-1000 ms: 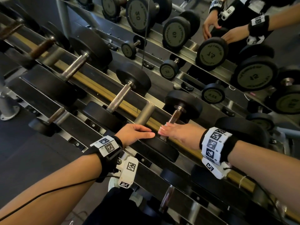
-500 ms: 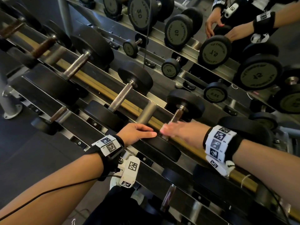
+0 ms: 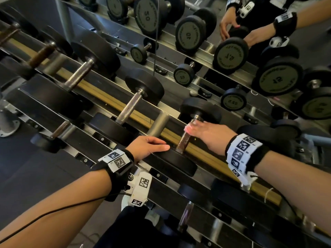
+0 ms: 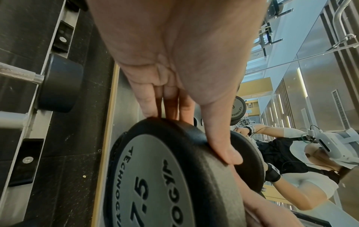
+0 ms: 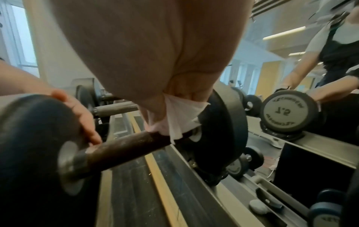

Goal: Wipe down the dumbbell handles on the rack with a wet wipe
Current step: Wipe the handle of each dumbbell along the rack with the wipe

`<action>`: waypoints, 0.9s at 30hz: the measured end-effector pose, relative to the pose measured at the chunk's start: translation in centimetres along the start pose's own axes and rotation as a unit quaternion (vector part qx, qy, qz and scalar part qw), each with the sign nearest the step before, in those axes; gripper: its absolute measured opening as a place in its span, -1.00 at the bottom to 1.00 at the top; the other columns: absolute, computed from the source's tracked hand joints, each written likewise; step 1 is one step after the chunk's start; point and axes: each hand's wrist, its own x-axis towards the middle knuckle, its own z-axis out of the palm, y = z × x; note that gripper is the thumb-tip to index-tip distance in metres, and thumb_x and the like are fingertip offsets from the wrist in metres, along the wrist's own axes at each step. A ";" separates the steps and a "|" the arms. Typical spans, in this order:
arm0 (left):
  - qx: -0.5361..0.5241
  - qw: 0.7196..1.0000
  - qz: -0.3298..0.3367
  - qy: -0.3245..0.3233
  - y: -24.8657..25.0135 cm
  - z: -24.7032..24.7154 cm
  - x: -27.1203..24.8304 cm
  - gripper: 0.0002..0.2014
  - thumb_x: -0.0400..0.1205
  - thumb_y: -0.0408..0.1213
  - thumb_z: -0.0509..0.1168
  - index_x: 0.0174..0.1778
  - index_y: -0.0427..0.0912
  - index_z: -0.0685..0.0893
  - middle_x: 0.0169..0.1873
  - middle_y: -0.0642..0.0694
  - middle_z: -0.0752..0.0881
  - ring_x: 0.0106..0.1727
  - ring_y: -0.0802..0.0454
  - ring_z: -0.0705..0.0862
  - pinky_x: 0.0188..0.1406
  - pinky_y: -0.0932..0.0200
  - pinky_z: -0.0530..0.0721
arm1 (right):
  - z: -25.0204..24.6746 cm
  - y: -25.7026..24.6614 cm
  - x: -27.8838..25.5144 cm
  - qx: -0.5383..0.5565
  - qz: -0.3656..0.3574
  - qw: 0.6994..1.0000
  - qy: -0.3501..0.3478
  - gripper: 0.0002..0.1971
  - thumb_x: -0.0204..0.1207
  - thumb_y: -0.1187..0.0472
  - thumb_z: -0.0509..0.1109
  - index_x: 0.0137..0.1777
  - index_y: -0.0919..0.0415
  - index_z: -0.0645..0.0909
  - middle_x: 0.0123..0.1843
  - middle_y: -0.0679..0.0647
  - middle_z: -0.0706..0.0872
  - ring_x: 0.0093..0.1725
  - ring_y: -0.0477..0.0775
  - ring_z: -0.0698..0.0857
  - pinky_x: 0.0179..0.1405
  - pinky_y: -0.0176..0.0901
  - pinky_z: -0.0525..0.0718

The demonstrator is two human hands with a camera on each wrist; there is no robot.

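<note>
On the rack's middle shelf, wiping a dumbbell handle

From above, the left hand (image 3: 146,145) rests flat-fingered on the near weight head (image 3: 172,161); the right wrist view shows the right hand (image 5: 147,58) pinching a soft, limp wet wipe (image 5: 180,116) onto the stiff, heavy-looking handle (image 5: 126,147).

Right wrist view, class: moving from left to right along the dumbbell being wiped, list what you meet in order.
Near weight head with the left hand resting on it → bare dark handle → white wet wipe held by the right hand → far weight head.
</note>
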 end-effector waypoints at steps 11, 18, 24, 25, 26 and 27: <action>0.010 1.000 -0.002 -0.016 0.1 -0.5 0.4 -0.61 0.17 0.22 0.59 -0.10 0.24 0.85 -0.11 0.21 0.85 -0.04 0.32 0.79 0.07 0.24 0.63 | 1.4 -2.6 -0.5 0.076 0.016 0.997 -0.003 -0.17 0.42 0.58 0.24 0.59 -0.11 0.13 0.57 -0.05 0.36 0.53 0.03 0.47 0.48 0.11 0.51; 0.012 0.999 0.004 -0.033 0.4 -0.7 0.3 -0.67 0.42 0.03 0.59 0.08 0.13 0.81 -0.06 0.16 0.85 -0.02 0.29 0.81 0.13 0.20 0.71 | 1.2 -2.6 0.1 0.121 0.170 0.978 0.001 -0.17 0.59 0.51 0.15 0.74 -0.07 -0.06 0.77 -0.04 0.02 0.72 0.01 0.15 0.56 0.12 0.44; 0.026 0.997 0.075 -0.011 3.3 -0.4 0.1 -0.56 0.61 -0.23 0.48 0.41 0.07 0.64 0.32 0.09 0.70 0.32 0.21 0.63 0.37 0.24 0.54 | -0.1 -3.3 -1.6 0.412 0.214 0.872 0.156 -0.57 0.75 0.19 0.13 0.60 0.02 0.38 0.48 0.09 0.59 0.44 0.06 0.58 0.43 -0.14 0.49; 0.012 0.996 0.090 -0.004 4.0 0.0 0.0 -0.56 0.65 -0.26 0.43 0.47 0.01 0.60 0.37 0.05 0.67 0.30 0.23 0.63 0.35 0.30 0.54 | -0.4 -3.7 -1.8 0.478 0.231 0.823 0.201 -0.64 0.73 0.08 0.19 0.49 0.10 0.46 0.27 0.11 0.69 0.27 -0.01 0.69 0.21 -0.21 0.59; -0.009 0.995 0.099 0.001 4.6 0.4 -0.1 -0.58 0.70 -0.30 0.36 0.51 -0.05 0.57 0.40 0.00 0.66 0.24 0.26 0.63 0.31 0.32 0.55 | -0.8 -4.1 -2.0 0.537 0.236 0.779 0.222 -0.66 0.71 0.06 0.24 0.39 0.19 0.48 0.07 0.09 0.72 0.06 -0.13 0.75 -0.03 -0.32 0.61; -0.030 0.994 0.107 0.002 5.2 0.9 -0.2 -0.59 0.74 -0.34 0.28 0.54 -0.09 0.54 0.42 -0.04 0.65 0.19 0.26 0.63 0.31 0.26 0.55 | -1.0 -4.5 -2.2 0.580 0.228 0.747 0.230 -0.69 0.70 0.09 0.27 0.33 0.27 0.47 -0.04 0.08 0.71 -0.12 -0.22 0.74 -0.19 -0.39 0.58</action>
